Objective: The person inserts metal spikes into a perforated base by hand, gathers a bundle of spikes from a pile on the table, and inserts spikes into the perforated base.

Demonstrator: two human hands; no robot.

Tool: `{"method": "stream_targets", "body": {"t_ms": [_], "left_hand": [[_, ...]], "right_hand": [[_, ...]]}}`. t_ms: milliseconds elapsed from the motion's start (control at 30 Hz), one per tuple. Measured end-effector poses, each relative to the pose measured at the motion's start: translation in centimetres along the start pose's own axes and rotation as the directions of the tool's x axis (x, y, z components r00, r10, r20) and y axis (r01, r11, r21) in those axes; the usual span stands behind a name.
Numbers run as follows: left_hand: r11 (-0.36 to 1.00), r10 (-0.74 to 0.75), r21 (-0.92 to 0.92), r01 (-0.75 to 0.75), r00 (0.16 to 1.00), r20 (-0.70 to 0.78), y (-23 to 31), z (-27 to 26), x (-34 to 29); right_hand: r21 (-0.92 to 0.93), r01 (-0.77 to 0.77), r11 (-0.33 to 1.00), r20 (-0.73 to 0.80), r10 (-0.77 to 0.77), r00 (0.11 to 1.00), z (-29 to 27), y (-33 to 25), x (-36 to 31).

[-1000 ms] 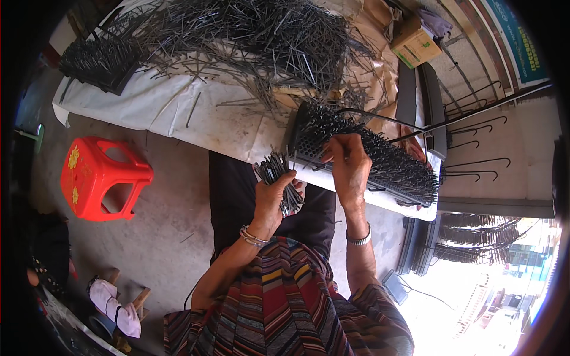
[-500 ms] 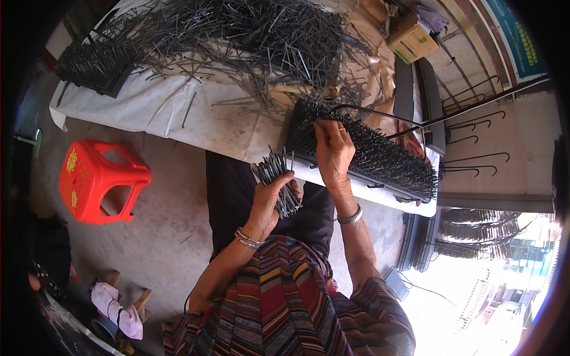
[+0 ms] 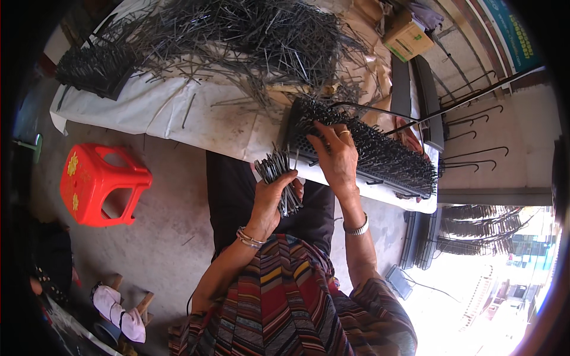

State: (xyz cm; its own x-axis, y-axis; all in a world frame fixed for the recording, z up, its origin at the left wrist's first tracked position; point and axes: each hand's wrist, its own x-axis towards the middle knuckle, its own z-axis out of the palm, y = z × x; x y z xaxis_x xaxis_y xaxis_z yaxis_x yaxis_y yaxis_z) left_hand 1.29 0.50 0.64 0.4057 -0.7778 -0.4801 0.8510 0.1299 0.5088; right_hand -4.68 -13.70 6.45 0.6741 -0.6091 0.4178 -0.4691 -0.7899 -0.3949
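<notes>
Left hand (image 3: 272,194) closed round a bundle of thin dark rods (image 3: 274,168), in front of the table edge; long axis slants from upper left to lower right, upper ends fanned. Right hand (image 3: 338,155) partly curled, fingertips at the near-left end of a perforated black rack (image 3: 305,146); cannot tell whether it grips a rod. Surface: white sheet (image 3: 217,118), loose rod heap (image 3: 255,44) beyond. Room: red stool (image 3: 101,184) on grey floor (image 3: 172,255). Rack densely filled with upright rods (image 3: 395,155); second black tray (image 3: 123,83), far left, also filled
</notes>
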Motion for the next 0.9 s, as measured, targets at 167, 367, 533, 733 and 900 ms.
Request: {"method": "stream_targets", "body": {"t_ms": [167,367,533,733,900], "left_hand": [[0.998,-0.055,0.030,0.057,0.998,-0.044,0.2,0.1,-0.2],[0.986,-0.108,-0.141,0.093,0.989,-0.104,0.4,0.0,0.0],[0.999,-0.045,-0.002,0.045,0.996,-0.076,0.1,-0.2,0.1],[0.999,-0.046,0.013,0.047,0.999,-0.026,-0.2,-0.2,-0.2],[0.999,-0.046,0.002,0.046,0.999,-0.011,-0.2,-0.1,-0.3]], "right_hand": [[0.508,-0.431,0.746,0.499,0.153,0.853,-0.5,-0.6,-1.6],[0.392,-0.297,0.870,0.100,0.281,0.954,-1.8,-1.2,0.2],[0.294,-0.097,0.951,-0.175,0.153,0.973,0.5,0.4,1.3],[0.285,-0.113,0.952,-0.093,0.145,0.985,0.7,0.4,2.5],[0.317,-0.104,0.943,-0.058,0.129,0.990,0.4,0.3,2.1]]}}
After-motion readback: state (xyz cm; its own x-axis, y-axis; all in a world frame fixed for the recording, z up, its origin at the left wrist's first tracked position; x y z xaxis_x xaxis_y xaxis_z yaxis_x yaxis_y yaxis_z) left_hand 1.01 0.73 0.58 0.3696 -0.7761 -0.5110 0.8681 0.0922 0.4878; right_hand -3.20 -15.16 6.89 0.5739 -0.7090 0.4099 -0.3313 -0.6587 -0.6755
